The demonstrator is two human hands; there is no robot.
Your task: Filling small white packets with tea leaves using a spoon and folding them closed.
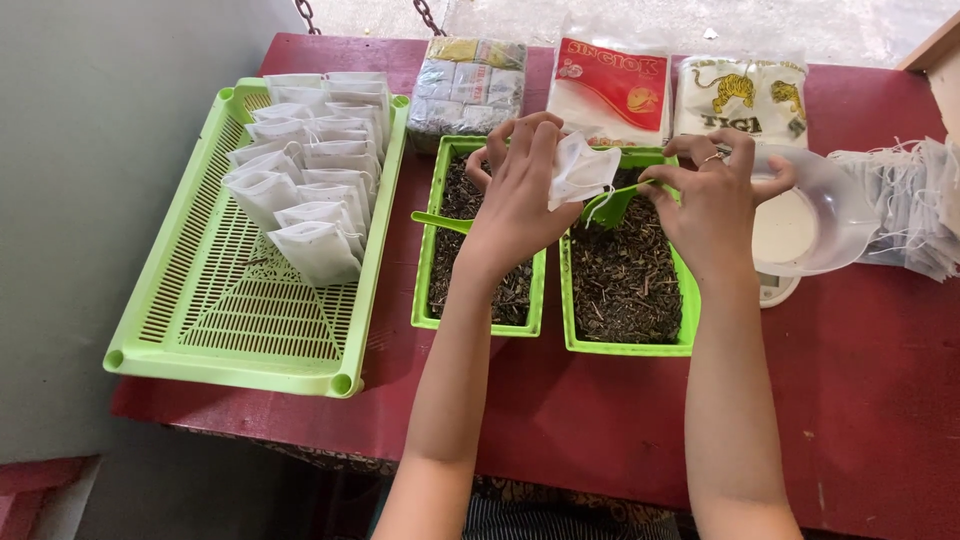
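Observation:
My left hand (515, 195) holds a small white filter bag (580, 170) over two green trays of dark dried leaves. My right hand (715, 200) grips a green scoop (612, 203) whose tip points at the bag's mouth. The left leaf tray (425, 270) lies under my left wrist, with a second green scoop (440, 221) resting in it. Below the bag and the held scoop sits the right leaf tray (625, 345).
A large green slotted tray (240, 330) at the left holds rows of filled white bags (310, 170). Three packets (610, 85) lie along the far edge of the red table (850, 400). A clear bowl (810, 215) on a small scale and a pile of empty bags (915, 205) are at right.

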